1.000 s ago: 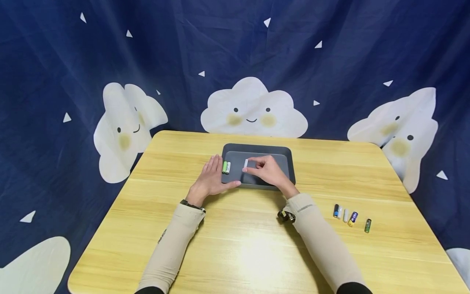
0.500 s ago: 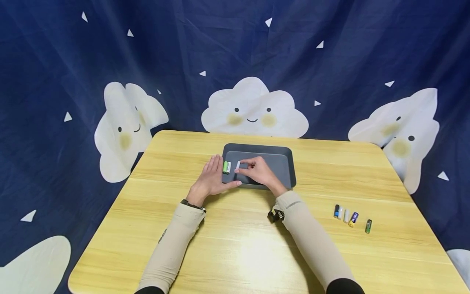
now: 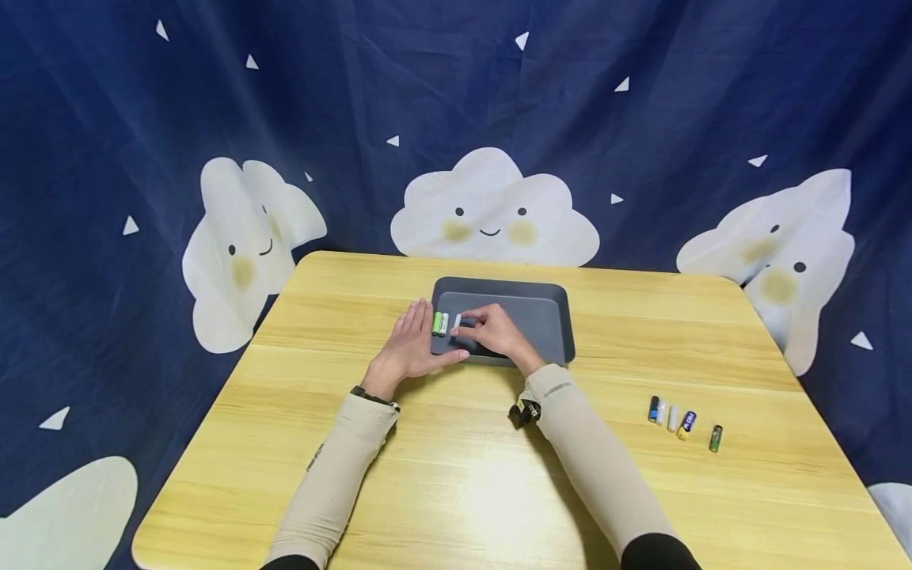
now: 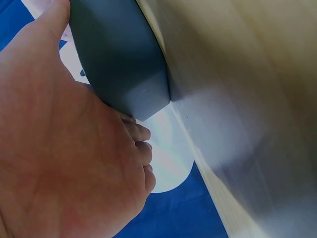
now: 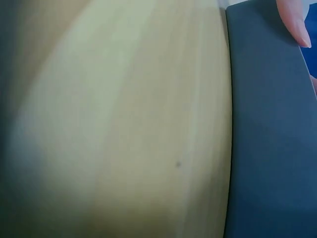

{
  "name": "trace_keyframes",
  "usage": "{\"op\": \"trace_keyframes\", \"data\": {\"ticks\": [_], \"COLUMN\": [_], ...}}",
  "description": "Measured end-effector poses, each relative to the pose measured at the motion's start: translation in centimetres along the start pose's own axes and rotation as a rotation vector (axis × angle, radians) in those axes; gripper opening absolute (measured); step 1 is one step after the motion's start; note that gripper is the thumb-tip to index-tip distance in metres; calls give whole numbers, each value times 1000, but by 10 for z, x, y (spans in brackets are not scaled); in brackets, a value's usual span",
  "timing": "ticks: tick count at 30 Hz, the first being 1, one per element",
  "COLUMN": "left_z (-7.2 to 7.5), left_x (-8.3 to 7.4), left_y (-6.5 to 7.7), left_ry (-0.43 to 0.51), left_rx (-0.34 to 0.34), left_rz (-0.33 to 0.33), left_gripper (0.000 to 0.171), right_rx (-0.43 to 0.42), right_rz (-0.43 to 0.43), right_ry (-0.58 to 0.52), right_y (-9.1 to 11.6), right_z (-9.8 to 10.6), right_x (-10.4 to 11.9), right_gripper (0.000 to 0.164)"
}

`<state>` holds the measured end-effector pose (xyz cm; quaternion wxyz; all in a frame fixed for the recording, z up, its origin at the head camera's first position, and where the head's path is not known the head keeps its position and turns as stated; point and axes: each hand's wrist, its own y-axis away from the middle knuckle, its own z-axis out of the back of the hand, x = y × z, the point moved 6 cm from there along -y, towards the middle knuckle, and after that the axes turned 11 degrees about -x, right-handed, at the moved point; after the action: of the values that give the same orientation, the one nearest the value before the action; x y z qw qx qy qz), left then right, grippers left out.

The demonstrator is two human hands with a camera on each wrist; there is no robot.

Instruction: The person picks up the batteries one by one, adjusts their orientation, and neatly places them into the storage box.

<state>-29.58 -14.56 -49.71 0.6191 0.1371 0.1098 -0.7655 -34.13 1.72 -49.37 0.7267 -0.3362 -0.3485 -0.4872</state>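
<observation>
A dark grey tray (image 3: 537,321) lies near the back of the table. Inside it, at the left end, a green battery (image 3: 437,324) and a white battery (image 3: 444,325) stand side by side in a row. My right hand (image 3: 499,332) reaches over the tray from the front and pinches a second white battery (image 3: 457,321) between thumb and forefinger, just right of that pair. My left hand (image 3: 408,352) rests at the tray's front left corner, fingers straight along the left side and thumb along the front rim. In the left wrist view the tray's outer wall (image 4: 124,64) shows beside that palm.
On the table (image 3: 456,475) at the right lie several more batteries: a black and blue one (image 3: 653,409), white ones (image 3: 672,419), a blue and yellow one (image 3: 686,426) and a green one (image 3: 716,438) slightly apart. A blue curtain (image 3: 342,95) hangs behind.
My right hand has moved left across the tray with the white battery, towards the pair at the left end. The left hand has stayed in place.
</observation>
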Motion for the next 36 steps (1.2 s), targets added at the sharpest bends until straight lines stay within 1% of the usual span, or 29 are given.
{"op": "trace_keyframes", "data": {"ticks": [6,8,14,20,26,32,36], "left_z": [1,2,0,4,7,7,5], "left_x": [-1,-1,0,-3,-6,-8,-5], "left_y": [1,2,2,4,3,4,2], "left_ry": [13,24,16,21,-2,0,1], "left_rx": [-11,-14,-16,-31,-40,-23,-18], "left_rz": [-13,-14,-11,-23,-21,-16,-14], "left_gripper": [130,132,129,128,121,122,122], "right_rx": [22,22,15,13,10,5,3], "right_rz": [-39,-36,-23,-19,2,16,-3], "right_ry": [66,92,154,251,283,305,316], "right_y": [-2,-4,-7,-8,-8,-9,-8], "right_z": [-5,-7,-11,-12,-13,-15,-16], "right_x": [-3,-2,0,4,6,5,5], "right_gripper": [51,51,52,50,49,51,52]}}
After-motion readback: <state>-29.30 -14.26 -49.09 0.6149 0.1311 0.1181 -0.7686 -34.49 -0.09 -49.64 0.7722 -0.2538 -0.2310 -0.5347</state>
